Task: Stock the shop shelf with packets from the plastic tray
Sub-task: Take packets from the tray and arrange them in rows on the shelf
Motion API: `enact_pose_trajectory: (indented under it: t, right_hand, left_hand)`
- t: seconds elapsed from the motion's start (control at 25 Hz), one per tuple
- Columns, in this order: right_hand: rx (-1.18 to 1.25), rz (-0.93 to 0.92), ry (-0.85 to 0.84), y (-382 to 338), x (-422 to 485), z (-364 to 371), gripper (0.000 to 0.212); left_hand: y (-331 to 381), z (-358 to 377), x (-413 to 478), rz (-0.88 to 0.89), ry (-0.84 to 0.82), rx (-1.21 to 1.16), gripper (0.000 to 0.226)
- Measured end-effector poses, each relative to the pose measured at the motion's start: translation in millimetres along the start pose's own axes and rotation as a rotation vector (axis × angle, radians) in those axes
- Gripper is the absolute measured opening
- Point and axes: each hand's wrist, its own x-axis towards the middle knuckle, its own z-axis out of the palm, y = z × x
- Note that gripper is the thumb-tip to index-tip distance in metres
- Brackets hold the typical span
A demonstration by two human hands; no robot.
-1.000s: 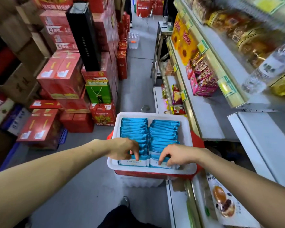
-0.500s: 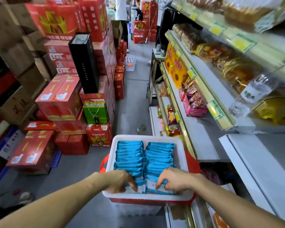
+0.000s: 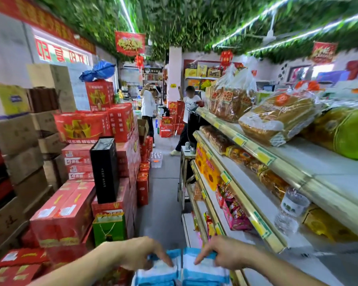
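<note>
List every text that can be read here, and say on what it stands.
"BREAD": faint, on the bread bag on the top shelf.
Too blurred to read: the print on the red boxes, the window sign, the yellow shelf tags and the blue packets.

grocery shop: stocked shelf [image 3: 256, 195] (price tags), stacked red cartons [image 3: 70, 209]

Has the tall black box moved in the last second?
No. The black box still stands on the red cartons above the green bag; only the camera tilted up.
</note>
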Motion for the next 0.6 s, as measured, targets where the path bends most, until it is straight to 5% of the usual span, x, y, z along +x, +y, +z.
enact_pose_trajectory:
  t: [0.24,0.6]
  right_hand:
    - [-0.259,-0.014,0.215,-52,-29,-144,0.06]
    - [-0.321,0.022,0.561,-76,-198,-291,0.053]
  left_hand:
    - [29,-157,5,-0.013,0.145,0.146,0.074]
    - [187,-315,35,0.289,0.296,0.103,0.06]
